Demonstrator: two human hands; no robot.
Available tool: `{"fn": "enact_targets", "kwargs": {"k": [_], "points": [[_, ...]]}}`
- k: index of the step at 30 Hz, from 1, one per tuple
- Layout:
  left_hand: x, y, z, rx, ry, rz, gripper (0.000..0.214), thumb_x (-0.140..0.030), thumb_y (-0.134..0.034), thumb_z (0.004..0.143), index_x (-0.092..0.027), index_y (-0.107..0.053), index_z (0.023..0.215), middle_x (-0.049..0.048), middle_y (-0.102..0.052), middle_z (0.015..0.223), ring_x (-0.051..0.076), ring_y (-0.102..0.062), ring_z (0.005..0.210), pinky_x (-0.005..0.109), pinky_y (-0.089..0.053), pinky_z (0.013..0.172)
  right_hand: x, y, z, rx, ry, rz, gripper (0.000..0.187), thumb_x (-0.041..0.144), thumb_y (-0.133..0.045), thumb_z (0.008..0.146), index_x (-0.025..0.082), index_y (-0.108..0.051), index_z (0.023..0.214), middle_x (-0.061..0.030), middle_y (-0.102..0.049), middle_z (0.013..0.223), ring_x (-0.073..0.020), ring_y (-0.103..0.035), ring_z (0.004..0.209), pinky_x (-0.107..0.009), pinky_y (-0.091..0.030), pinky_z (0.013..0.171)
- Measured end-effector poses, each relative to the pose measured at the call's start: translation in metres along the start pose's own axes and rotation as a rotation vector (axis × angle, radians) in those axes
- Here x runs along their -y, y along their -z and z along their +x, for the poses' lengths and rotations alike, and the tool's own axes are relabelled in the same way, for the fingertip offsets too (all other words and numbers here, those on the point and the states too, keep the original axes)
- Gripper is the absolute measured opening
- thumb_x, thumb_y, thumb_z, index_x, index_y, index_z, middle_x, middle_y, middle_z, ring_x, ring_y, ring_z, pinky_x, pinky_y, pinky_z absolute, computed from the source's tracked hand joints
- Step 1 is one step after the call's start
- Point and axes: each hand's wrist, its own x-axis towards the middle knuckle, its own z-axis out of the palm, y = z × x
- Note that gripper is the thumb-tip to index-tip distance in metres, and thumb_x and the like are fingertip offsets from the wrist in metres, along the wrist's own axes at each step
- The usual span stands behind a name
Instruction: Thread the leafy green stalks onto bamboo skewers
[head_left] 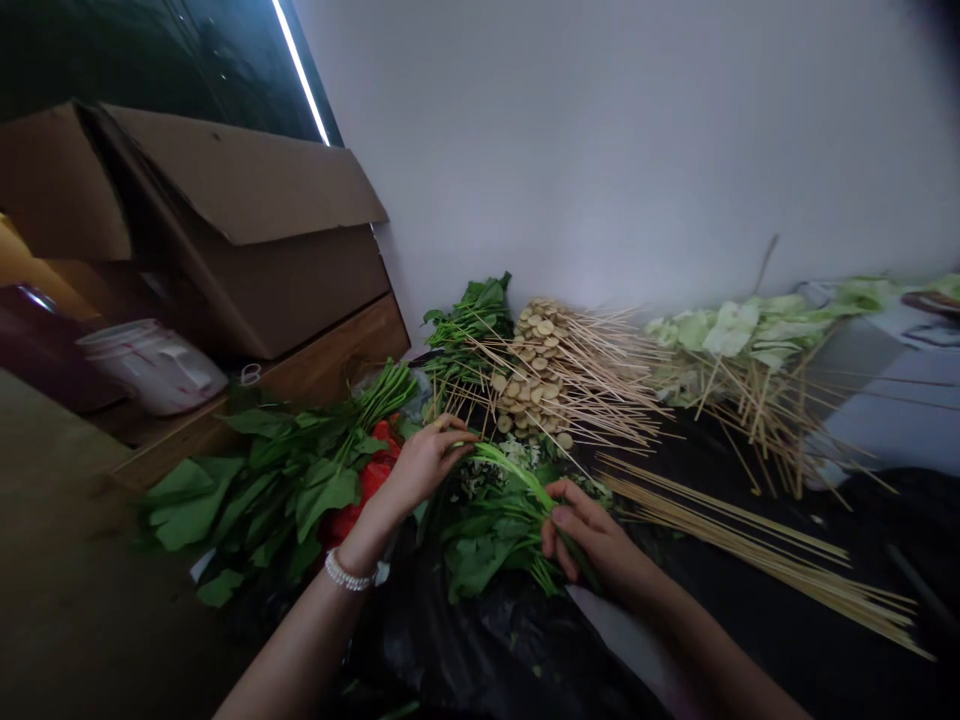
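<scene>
My left hand [435, 458], with a beaded bracelet at its wrist, is closed with its fingertips at one end of some bent pale-green stems [514, 466]. The other part of these stems runs into my right hand [583, 530], whose fingers are curled round them. Below the stems, beside my right hand, lie loose leafy greens [487, 555]. A larger bunch of leafy greens [277, 490] lies to the left of my left hand, over a red plastic bag [379, 470]. Under my right wrist shows a pale flat thing [626, 635] that I cannot make out.
Skewered round slices [534, 365] are piled by the wall, next to skewered greens [472, 330]. Skewered pale cabbage-like leaves [742, 330] lie at the right. Bare bamboo skewers [780, 550] rest on black plastic [465, 660]. A cardboard box [285, 270] and plastic jar [161, 365] stand left.
</scene>
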Motion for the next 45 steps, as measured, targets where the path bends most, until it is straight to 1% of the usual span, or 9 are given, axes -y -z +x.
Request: {"fn": "enact_targets", "kwargs": {"k": [8,12,17,21,26,31,37,41,45], "points": [[0.0,0.004,-0.009,0.016,-0.026,0.233,0.027,-0.019,-0.049,0.093,-0.024,-0.066,0.114,0.0066,-0.065,0.105,0.017,-0.065,0.085,0.024,-0.049,0.071,0.003,0.001,0.001,-0.066,-0.026,-0.009,0.036,0.052,-0.057,0.089,0.021,-0.049,0.105,0.0027,-0.066,0.065,-0.0047,-0.041,0.033,-0.018,-0.025,0.038],[-0.007,-0.001,-0.007,0.058,0.039,0.232,0.02,-0.017,-0.047,0.089,-0.021,-0.066,0.093,0.004,-0.062,0.093,0.015,-0.061,0.077,0.023,-0.045,0.066,0.002,0.001,0.002,-0.038,-0.023,-0.022,0.036,0.052,-0.056,0.09,0.018,-0.054,0.101,0.0026,-0.064,0.063,-0.0042,-0.039,0.032,-0.019,-0.021,0.037],[0.008,-0.003,0.002,-0.18,0.239,0.015,0.018,-0.02,-0.043,0.083,-0.02,-0.057,0.072,0.0005,-0.058,0.074,0.016,-0.057,0.073,0.025,-0.043,0.07,0.0,-0.001,0.003,-0.01,-0.03,-0.017,0.038,0.054,-0.056,0.09,0.017,-0.055,0.1,0.0036,-0.062,0.061,-0.0026,-0.034,0.03,-0.02,-0.014,0.036],[0.03,0.02,0.003,-0.371,0.385,0.051,0.026,-0.024,-0.034,0.088,-0.019,-0.055,0.074,0.0027,-0.059,0.073,0.018,-0.054,0.074,0.028,-0.041,0.07,0.004,0.0,0.001,-0.051,-0.038,-0.018,0.035,0.052,-0.055,0.091,0.018,-0.053,0.099,0.0042,-0.062,0.061,-0.0021,-0.034,0.031,-0.019,-0.014,0.037],[0.021,0.045,-0.001,-0.43,0.352,0.068,0.032,-0.032,-0.035,0.094,-0.02,-0.06,0.078,0.0056,-0.069,0.088,0.022,-0.056,0.095,0.032,-0.041,0.086,0.004,-0.001,0.003,-0.045,-0.049,0.005,0.035,0.052,-0.056,0.09,0.018,-0.051,0.1,0.0043,-0.062,0.062,-0.0028,-0.036,0.03,-0.019,-0.015,0.036],[-0.019,0.038,-0.003,-0.278,0.253,-0.03,0.028,-0.035,-0.036,0.099,-0.019,-0.06,0.095,-0.0005,-0.066,0.078,0.013,-0.059,0.067,0.024,-0.045,0.068,0.002,-0.001,0.004,-0.029,-0.052,0.012,0.036,0.053,-0.056,0.09,0.019,-0.05,0.1,0.0045,-0.063,0.062,-0.0032,-0.037,0.03,-0.019,-0.016,0.036],[-0.053,0.012,-0.006,-0.02,-0.099,0.011,0.043,-0.039,-0.059,0.092,-0.024,-0.054,0.132,0.0059,-0.066,0.11,0.017,-0.066,0.094,0.027,-0.051,0.082,0.002,-0.001,0.0,0.012,-0.019,-0.05,0.032,0.05,-0.052,0.093,0.019,-0.05,0.102,0.0048,-0.063,0.063,-0.0037,-0.04,0.032,-0.018,-0.022,0.037],[-0.054,-0.001,-0.008,0.07,-0.19,0.075,0.024,-0.03,-0.056,0.095,-0.027,-0.066,0.116,0.0055,-0.064,0.117,0.017,-0.066,0.096,0.027,-0.053,0.08,0.0,-0.001,0.0,0.028,-0.019,-0.062,0.033,0.05,-0.052,0.093,0.019,-0.049,0.103,0.0046,-0.064,0.063,-0.0042,-0.04,0.032,-0.018,-0.023,0.037],[-0.055,-0.002,-0.01,0.071,-0.235,0.165,0.02,-0.019,-0.056,0.093,-0.024,-0.068,0.109,0.0042,-0.068,0.104,0.018,-0.066,0.094,0.027,-0.052,0.075,-0.002,-0.001,0.002,0.028,-0.014,-0.06,0.034,0.051,-0.052,0.093,0.019,-0.049,0.103,0.0048,-0.063,0.063,-0.0042,-0.04,0.032,-0.018,-0.024,0.037]]}}
